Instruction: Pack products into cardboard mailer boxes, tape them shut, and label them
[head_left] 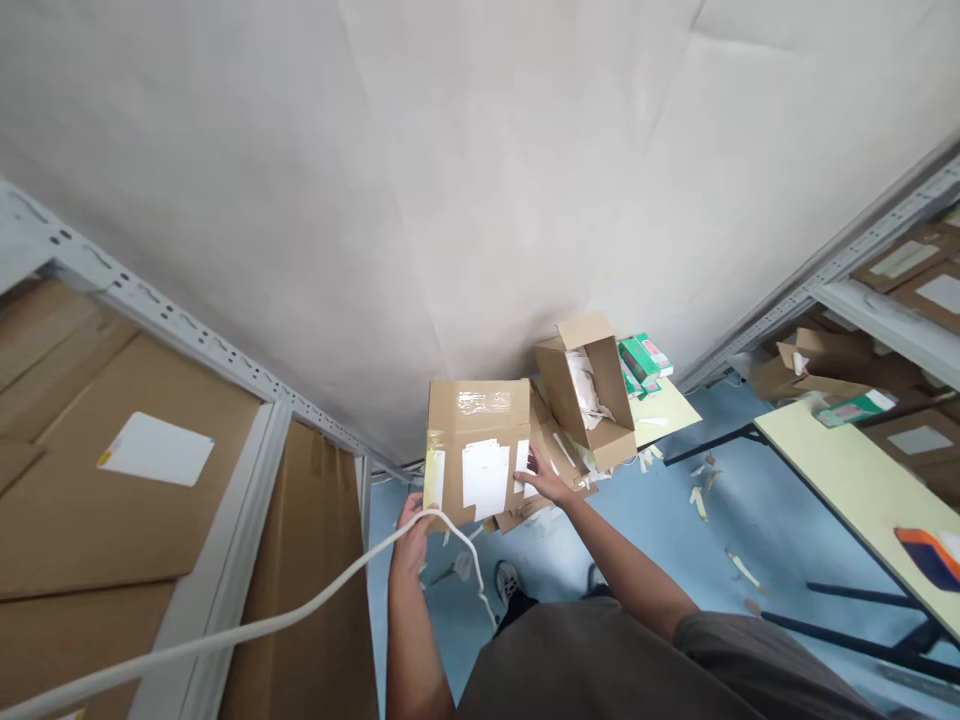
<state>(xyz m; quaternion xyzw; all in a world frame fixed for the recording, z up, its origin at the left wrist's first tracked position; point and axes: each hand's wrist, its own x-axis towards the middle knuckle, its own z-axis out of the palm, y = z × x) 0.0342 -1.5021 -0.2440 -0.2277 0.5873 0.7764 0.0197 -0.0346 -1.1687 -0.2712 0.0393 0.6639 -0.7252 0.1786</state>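
Observation:
A cardboard box [451,445] with clear tape and torn white paper labels [486,478] on its face is held up in front of me. My left hand [410,535] grips its lower left corner, next to a strip of yellowish tape. At the right edge, my right hand [546,478] holds the box, its thumb on the face near a narrow white label and its other fingers partly hidden. A white cable [300,612] crosses in front of the left hand. Just right of the held box stands an open cardboard box [571,392] with white paper inside.
Green boxes [643,362] sit on a pale yellow tabletop [675,412] behind. Shelving with cartons [135,420] rises at left, and more shelves [892,300] stand at right. Another pale table [825,460] is at right. Paper scraps [699,502] litter the blue floor.

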